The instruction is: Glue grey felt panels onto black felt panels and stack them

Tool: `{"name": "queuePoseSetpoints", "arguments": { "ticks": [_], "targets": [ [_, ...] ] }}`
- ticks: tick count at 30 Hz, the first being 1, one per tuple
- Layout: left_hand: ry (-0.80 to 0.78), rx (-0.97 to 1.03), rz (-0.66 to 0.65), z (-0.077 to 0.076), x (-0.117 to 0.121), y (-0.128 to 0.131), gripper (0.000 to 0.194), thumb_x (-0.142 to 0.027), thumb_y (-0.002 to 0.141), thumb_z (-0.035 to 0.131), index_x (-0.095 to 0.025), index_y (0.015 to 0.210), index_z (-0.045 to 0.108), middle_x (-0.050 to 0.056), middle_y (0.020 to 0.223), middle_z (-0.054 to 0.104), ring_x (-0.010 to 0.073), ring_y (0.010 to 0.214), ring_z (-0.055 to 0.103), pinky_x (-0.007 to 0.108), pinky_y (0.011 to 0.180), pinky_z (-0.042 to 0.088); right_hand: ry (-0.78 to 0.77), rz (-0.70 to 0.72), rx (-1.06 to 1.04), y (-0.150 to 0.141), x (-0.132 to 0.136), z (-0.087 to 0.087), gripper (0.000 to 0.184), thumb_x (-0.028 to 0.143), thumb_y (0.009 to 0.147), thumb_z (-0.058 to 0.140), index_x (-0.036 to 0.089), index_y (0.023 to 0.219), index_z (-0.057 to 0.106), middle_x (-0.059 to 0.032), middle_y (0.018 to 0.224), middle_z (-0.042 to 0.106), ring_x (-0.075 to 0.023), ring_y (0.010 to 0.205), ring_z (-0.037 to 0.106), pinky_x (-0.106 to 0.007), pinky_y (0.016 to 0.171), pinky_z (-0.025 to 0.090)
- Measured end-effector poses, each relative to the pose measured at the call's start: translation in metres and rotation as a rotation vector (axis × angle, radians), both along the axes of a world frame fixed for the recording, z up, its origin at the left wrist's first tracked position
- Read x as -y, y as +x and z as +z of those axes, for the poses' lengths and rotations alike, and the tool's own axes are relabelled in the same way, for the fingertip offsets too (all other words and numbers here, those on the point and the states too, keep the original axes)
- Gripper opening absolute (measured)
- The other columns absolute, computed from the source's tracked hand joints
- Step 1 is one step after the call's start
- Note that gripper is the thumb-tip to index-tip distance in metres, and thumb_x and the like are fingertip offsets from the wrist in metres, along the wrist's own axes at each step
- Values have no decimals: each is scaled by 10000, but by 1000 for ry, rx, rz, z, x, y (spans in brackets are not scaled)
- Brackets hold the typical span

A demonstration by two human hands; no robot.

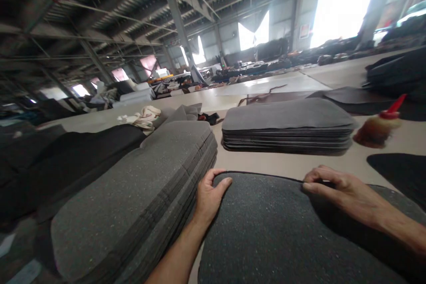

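A dark grey speckled sheet with rounded corners, like felt or foam, (259, 226) lies in front of me on the table. My left hand (213, 191) grips its far left corner, thumb on top and fingers curled over the edge. At the far edge, further right, my right hand (336, 186) pinches the sheet's rim between thumb and fingers. To the left stands a tall stack of similar grey speckled sheets (143, 177). Just beyond the held sheet is a neat stack of smoother grey rounded pieces (286, 115). The near end of the held sheet runs out of view.
A bottle with a red nozzle (379, 128) stands right of the far stack, near a dark flat piece (402, 173). Cream cloth or gloves (143, 117) lie at the back left. Black material (93, 155) is heaped left. A dark bundle (399, 75) sits far right on the pale table (259, 159).
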State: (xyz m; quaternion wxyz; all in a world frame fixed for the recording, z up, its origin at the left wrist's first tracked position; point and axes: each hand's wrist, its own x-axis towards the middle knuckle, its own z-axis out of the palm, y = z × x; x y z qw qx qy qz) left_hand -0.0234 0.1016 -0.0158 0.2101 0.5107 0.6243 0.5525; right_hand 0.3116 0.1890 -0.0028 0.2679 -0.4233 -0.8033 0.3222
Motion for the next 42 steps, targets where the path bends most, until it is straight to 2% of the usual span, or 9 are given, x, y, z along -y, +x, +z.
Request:
{"name": "queuePoseSetpoints", "arguments": {
  "ticks": [3, 7, 11, 16, 21, 24, 26, 33, 42],
  "targets": [
    [18, -8, 6, -1, -1, 0, 270, -382, 776, 708, -211, 985, 705, 13, 897, 717, 213, 876, 664, 325, 821, 508, 17, 0, -2, -1, 1, 1, 434, 643, 890, 553, 237, 824, 690, -47, 874, 656, -246, 850, 622, -360, 792, 474],
    [77, -45, 13, -4, -2, 0, 336, -360, 786, 706, -223, 1092, 687, 38, 1086, 718, 226, 1055, 646, 365, 973, 474, 35, -23, -5, -3, 2, 1, 423, 637, 887, 556, 239, 816, 682, -43, 873, 654, -244, 840, 625, -361, 792, 473],
    [131, -112, -14, -5, -1, 1, 340, -318, 812, 688, -246, 1144, 683, 34, 1140, 713, 216, 1089, 640, 370, 1011, 456, 46, -37, -3, -4, -1, -8, 408, 629, 892, 556, 247, 898, 698, -56, 954, 667, -272, 902, 633, -399, 849, 487],
    [210, -198, -68, 0, 4, 3, 207, -277, 837, 678, -252, 1040, 708, 9, 1026, 726, 195, 992, 658, 331, 951, 474, 290, -48, -28, -5, -1, -17, 421, 619, 891, 604, 284, 1129, 696, -76, 1178, 638, -321, 1139, 560, -492, 1022, 438],
    [260, -239, -128, 1, 5, 6, 127, -226, 856, 665, -237, 978, 700, 0, 945, 714, 171, 911, 658, 289, 877, 488, 418, 130, 18, -34, 14, 14, 247, 453, 992, 546, 282, 1093, 693, -70, 1141, 632, -282, 1110, 535, -465, 972, 457],
    [276, -251, -146, 1, 4, 5, 117, -229, 876, 653, -229, 985, 697, 11, 944, 708, 174, 914, 654, 289, 869, 486, 485, 314, 65, -65, 16, 35, 151, 326, 983, 561, 269, 1036, 689, -56, 1089, 638, -264, 1048, 532, -453, 945, 444],
    [281, -260, -154, 1, 4, 5, 114, -221, 880, 648, -228, 983, 695, 12, 944, 707, 172, 915, 653, 285, 867, 484, 496, 370, 63, -85, 13, 41, 109, 260, 954, 584, 254, 1011, 676, -54, 1069, 634, -259, 1027, 524, -445, 927, 439],
    [272, -279, -144, 2, 5, 6, 127, -185, 859, 657, -227, 976, 680, 1, 935, 703, 166, 902, 653, 270, 853, 482, 287, 283, -119, -128, -3, 14, 88, 155, 815, 650, 218, 872, 626, -38, 981, 614, -253, 1026, 532, -410, 917, 433],
    [229, -284, -179, 5, 8, 6, 117, -202, 870, 652, -230, 981, 677, 2, 935, 704, 173, 899, 653, 278, 855, 490, 221, 257, -178, -130, -5, -3, 65, 200, 804, 644, 222, 864, 635, -39, 947, 620, -258, 1011, 534, -409, 910, 423]
  ]
}}
